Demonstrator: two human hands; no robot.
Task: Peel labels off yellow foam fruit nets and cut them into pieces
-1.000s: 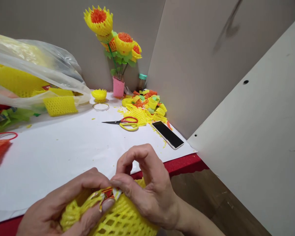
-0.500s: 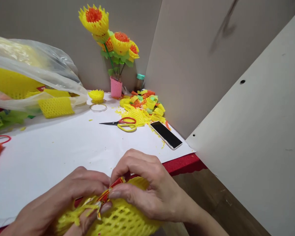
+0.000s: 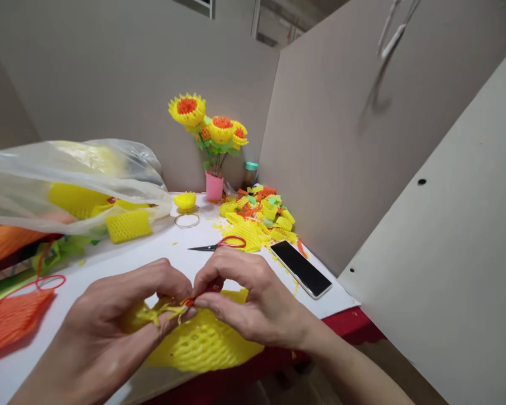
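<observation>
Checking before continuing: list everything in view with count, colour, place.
table: one, white, centre
yellow mesh: one, yellow, front
scissors: one, black and red, centre
phone: one, dark screen, near scissors
scraps: many, multicoloured, behind phone
pot: one, pink, back
flowers: several, yellow and orange, in pot
jar: one, teal lid, beside pot
cup: one, yellow, left of pot
ring: one, pale, before cup
bag: one, translucent, left
orange mesh: one, orange, left
cord: one, red, left
panels: several, grey, behind
left hand: one, gripping yellow mesh
right hand: one, pinching red strip
</observation>
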